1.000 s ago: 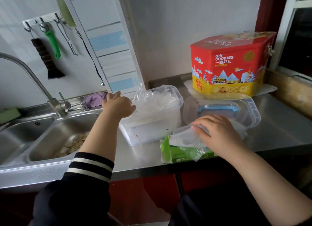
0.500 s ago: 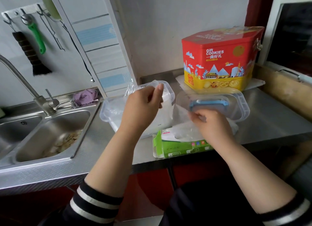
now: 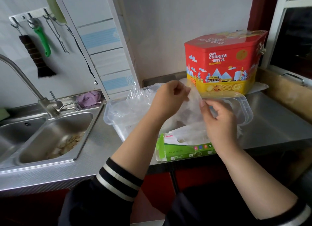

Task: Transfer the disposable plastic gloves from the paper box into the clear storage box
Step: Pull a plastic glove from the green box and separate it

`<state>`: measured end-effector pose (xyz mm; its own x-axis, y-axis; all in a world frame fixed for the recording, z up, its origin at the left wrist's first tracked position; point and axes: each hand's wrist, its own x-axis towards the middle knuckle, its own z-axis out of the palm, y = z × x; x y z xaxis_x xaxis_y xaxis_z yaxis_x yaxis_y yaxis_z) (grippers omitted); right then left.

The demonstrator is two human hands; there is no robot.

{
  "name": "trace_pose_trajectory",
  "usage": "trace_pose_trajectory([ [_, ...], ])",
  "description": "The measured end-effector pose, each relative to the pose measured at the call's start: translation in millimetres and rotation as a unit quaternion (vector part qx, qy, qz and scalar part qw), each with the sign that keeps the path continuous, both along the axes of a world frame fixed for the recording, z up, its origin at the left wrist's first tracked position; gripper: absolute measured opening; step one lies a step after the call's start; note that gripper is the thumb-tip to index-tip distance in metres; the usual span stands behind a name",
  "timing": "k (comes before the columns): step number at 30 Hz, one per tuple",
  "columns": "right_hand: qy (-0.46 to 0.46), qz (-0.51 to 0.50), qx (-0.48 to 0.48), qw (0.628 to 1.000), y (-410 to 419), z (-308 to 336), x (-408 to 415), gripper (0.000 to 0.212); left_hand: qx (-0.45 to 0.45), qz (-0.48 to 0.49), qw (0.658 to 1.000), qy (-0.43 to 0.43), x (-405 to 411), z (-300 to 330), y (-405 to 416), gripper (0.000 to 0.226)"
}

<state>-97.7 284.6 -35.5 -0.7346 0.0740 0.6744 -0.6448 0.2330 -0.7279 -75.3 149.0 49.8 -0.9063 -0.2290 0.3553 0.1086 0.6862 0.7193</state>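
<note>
At the near edge of the stainless-steel table (image 3: 273, 124) lies the green and white paper box (image 3: 184, 149), its top torn open and thin translucent gloves bulging out of the hole. Just above it, both hands are raised and hold one translucent plastic glove (image 3: 192, 112) stretched between them. The right hand (image 3: 219, 122) pinches the glove's right edge with its fingers (image 3: 205, 105) curled in; the left hand (image 3: 166, 101), coming out of a dark sleeve with white stripes (image 3: 118, 180), pinches the upper left edge between thumb and forefinger. The glove's lower end hangs down to the box's opening.

Behind the left hand stands the clear plastic storage box (image 3: 114, 117), open, with crumpled clear gloves (image 3: 135, 102) heaped inside. To the right of it, partly hidden by the right hand, the clear plastic lid (image 3: 243, 107) lies flat on the table.

Further back a red and yellow cookie tin (image 3: 222, 63) stands against the wall. To the left are the steel double sink (image 3: 50, 134), a curved tap (image 3: 25, 83), a purple cloth (image 3: 88, 98), and on the wall a dark brush (image 3: 36, 56) and a green-handled tool (image 3: 42, 40) on hooks.
</note>
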Motion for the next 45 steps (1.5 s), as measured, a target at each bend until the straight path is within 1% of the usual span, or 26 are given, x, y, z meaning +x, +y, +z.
trace_pose_trajectory([
  [2,0.059,-0.033,0.058,0.996,-3,1,-3,0.036,-0.004,0.02,0.999,0.033,-10,7,-13,0.021],
  [5,0.115,-0.042,0.178,0.976,-3,-4,-9,0.049,-0.06,0.101,0.992,0.043,-21,19,-51,0.015],
  [6,0.118,-0.035,0.219,0.968,-3,-7,-10,0.051,-0.073,0.132,0.988,0.038,-24,21,-67,0.013],
  [8,0.104,-0.015,0.29,0.951,-3,-11,-9,0.051,-0.065,0.182,0.981,0.026,-25,22,-97,0.007],
  [10,0.084,0.003,0.349,0.933,-4,-15,-6,0.051,-0.063,0.228,0.972,0.009,-22,18,-119,0.016],
  [12,0.064,0.021,0.392,0.917,-4,-19,-4,0.052,-0.104,0.27,0.957,-0.017,-16,12,-133,0.023],
  [14,0.043,0.033,0.41,0.911,-3,-22,-5,0.054,-0.153,0.293,0.942,-0.054,-9,7,-141,0.026],
  [18,0.045,0.029,0.396,0.917,-3,-24,-6,0.048,-0.231,0.309,0.911,-0.145,-3,-1,-149,0.031],
  [21,0.031,0.04,0.403,0.914,-1,-24,-6,0.051,-0.286,0.322,0.878,-0.21,-1,-5,-148,0.031],
  [22,0.014,0.046,0.413,0.91,1,-21,-5,0.049,-0.304,0.323,0.869,-0.22,0,-5,-148,0.029],
  [24,-0.019,0.058,0.436,0.898,4,-17,-4,0.04,-0.332,0.316,0.858,-0.233,2,-4,-148,0.025],
  [26,-0.027,0.061,0.441,0.895,5,-16,-4,0.037,-0.351,0.292,0.851,-0.259,3,-2,-151,0.037],
  [28,-0.026,0.055,0.437,0.897,6,-16,-5,0.037,-0.382,0.274,0.834,-0.288,6,1,-148,0.047],
  [29,-0.024,0.049,0.436,0.898,5,-16,-5,0.038,-0.402,0.274,0.825,-0.287,8,3,-143,0.05],
  [30,-0.022,0.042,0.437,0.898,5,-17,-6,0.038,-0.418,0.278,0.823,-0.265,11,5,-138,0.051],
  [31,-0.02,0.034,0.44,0.897,4,-17,-6,0.037,-0.429,0.281,0.831,-0.216,14,7,-131,0.049],
  [32,-0.015,0.028,0.439,0.898,3,-18,-7,0.034,-0.431,0.281,0.845,-0.143,16,8,-121,0.044],
  [33,-0.009,0.026,0.432,0.901,1,-18,-8,0.031,-0.421,0.271,0.864,-0.048,18,8,-112,0.037],
  [35,0.0,0.033,0.408,0.912,0,-19,-8,0.022,-0.357,0.215,0.9,0.13,22,6,-84,0.02],
  [36,0.003,0.032,0.394,0.919,0,-19,-7,0.019,-0.308,0.179,0.917,0.179,27,5,-69,0.015],
  [37,0.003,0.025,0.384,0.923,1,-18,-6,0.019,-0.257,0.145,0.936,0.192,31,2,-53,0.013],
  [38,-0.001,0.014,0.377,0.926,2,-17,-5,0.022,-0.21,0.12,0.954,0.175,36,-3,-39,0.014],
  [40,-0.024,-0.005,0.363,0.932,3,-14,-3,0.028,-0.129,0.074,0.984,0.103,41,-16,-21,0.023],
  [41,-0.043,-0.006,0.347,0.937,4,-12,-3,0.03,-0.085,0.05,0.993,0.065,42,-22,-16,0.026],
  [43,-0.08,0.009,0.286,0.955,6,-9,-4,0.032,-0.005,0.018,1.0,0.012,41,-32,-12,0.03],
  [45,-0.102,0.027,0.201,0.974,8,-6,-7,0.036,0.037,0.017,0.999,-0.013,39,-37,-12,0.039],
])
